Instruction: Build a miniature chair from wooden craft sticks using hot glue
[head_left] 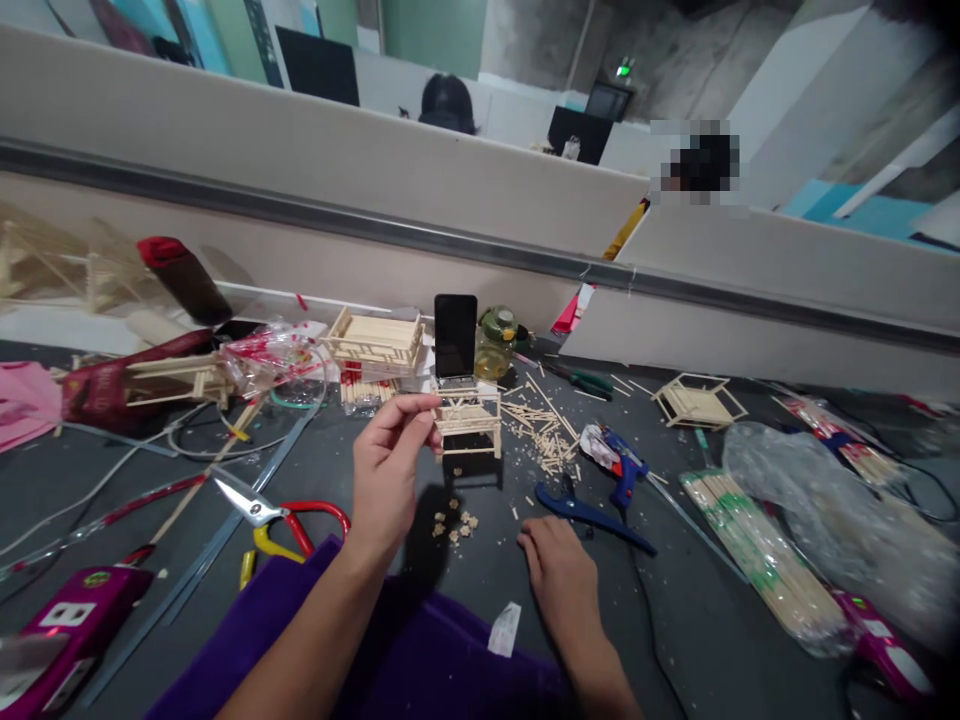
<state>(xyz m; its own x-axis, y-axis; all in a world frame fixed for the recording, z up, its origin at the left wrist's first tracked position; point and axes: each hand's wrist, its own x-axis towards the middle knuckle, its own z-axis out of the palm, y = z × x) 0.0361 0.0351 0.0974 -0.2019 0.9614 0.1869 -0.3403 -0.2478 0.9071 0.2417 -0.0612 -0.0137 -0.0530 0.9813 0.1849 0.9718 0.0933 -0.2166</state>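
Observation:
My left hand (390, 460) pinches a small bench-like model made of thin wooden sticks (472, 425) by its left end, holding it up over the dark table. Below it lie several small flower-shaped wooden pieces (454, 522). My right hand (559, 565) rests palm down on the table with its fingers loosely bent, and nothing shows in it. Just beyond that hand is a blue-handled cutter tool (592, 515). A blue glue gun (626, 470) lies farther right. Cut stick pieces (551, 440) are scattered right of the model.
Red and yellow scissors (277, 515) lie open at left. A phone (455, 335) stands upright at the back, beside a stick-built bed model (379, 338) and a green-lidded jar (495, 340). Bagged sticks (765, 560) and another stick model (699, 400) are at right. A partition (337, 190) closes the back.

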